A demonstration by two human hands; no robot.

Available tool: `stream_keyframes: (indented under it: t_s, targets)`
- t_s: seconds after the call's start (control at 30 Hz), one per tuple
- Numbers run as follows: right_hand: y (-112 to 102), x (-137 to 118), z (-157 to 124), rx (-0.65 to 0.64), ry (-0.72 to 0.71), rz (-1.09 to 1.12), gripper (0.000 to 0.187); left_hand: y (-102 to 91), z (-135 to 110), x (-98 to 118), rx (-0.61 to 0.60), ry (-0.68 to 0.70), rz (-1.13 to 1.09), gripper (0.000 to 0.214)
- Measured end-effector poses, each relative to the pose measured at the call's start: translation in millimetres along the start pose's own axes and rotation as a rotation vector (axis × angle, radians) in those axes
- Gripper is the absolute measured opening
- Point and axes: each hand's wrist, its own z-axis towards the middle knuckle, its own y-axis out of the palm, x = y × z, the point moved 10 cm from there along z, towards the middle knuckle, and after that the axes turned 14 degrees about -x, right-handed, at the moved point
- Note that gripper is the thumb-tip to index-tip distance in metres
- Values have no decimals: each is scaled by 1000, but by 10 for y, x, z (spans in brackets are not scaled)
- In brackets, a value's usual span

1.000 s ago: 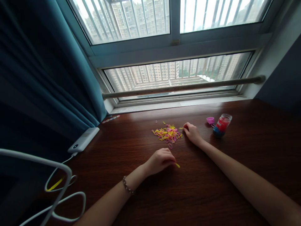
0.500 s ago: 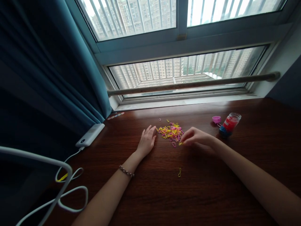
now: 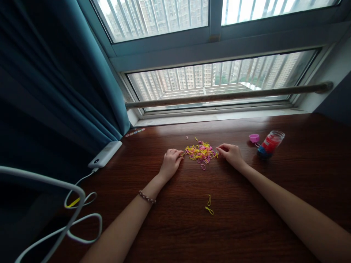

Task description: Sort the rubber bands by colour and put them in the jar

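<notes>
A heap of small yellow and pink rubber bands [image 3: 201,151] lies on the dark wooden table. At its left edge is my left hand [image 3: 170,162], thumb and fingers closed in a pinch, with a small yellowish rubber band [image 3: 182,154] at the fingertips. From the right, my right hand [image 3: 230,155] reaches to the heap's edge, its thumb and forefinger pinched together; what is between them is too small to make out. Nearer to me, two yellow rubber bands, one upper [image 3: 209,200] and one lower [image 3: 209,210], lie apart from the heap. One pink band [image 3: 203,167] lies just in front of the heap.
A tilted clear jar [image 3: 270,145] with red and blue contents rests at the right, beside a small pink lid [image 3: 254,138]. A white power bank [image 3: 105,155] with a looped white cable [image 3: 85,219] is at the left, near the blue curtain [image 3: 109,109]. The window stands behind the table.
A second yellow rubber band now lies near the first in front of me. My right hand has shifted to the heap's right edge, and my left fingers have curled from spread to pinched.
</notes>
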Motion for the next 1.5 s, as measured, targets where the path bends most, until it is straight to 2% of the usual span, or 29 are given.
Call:
stream_keyframes:
  t_s: [0.27, 0.43, 0.77, 0.9, 1.0, 1.07, 1.17, 1.23, 1.27, 1.3, 1.37, 1.5]
  targets:
    - [-6, -29, -6, 4, -13, -19, 26, -14, 6, -2, -17, -33, -22, 9]
    - [-21, -27, -12, 20, -8, -21, 26, -95, -15, -19, 46, -69, -30, 8]
    - [-14, -32, -18, 17, -6, -21, 20, -84, -62, -177, 75, -127, -373, 20]
    - [36, 0, 7, -13, 2, -54, 15, -122, -73, -147, 111, -106, -485, 20]
    - [48, 23, 21, -7, -2, -94, 14, -104, -84, 95, 60, -15, -542, 21]
    - [57, 31, 26, -8, -9, -96, 14, -75, -113, 417, -23, 123, -538, 22]
    - [84, 34, 31, -31, -10, -86, 16, 32, -221, 971, -218, 368, -476, 22]
    - [114, 22, 33, -59, -18, -93, 18, 104, -302, 1208, -316, 475, -406, 22]
    - [129, 17, 35, -74, -23, -97, 18, 122, -325, 1260, -332, 501, -368, 22]
    - [145, 17, 38, -90, -27, -95, 18, 124, -328, 1264, -324, 505, -332, 22]
    - [169, 35, 48, -116, -29, -69, 18, 74, -280, 1135, -233, 444, -272, 22]
    - [178, 110, 80, -137, -17, 71, 19, -149, -143, 550, 77, 163, -194, 16]
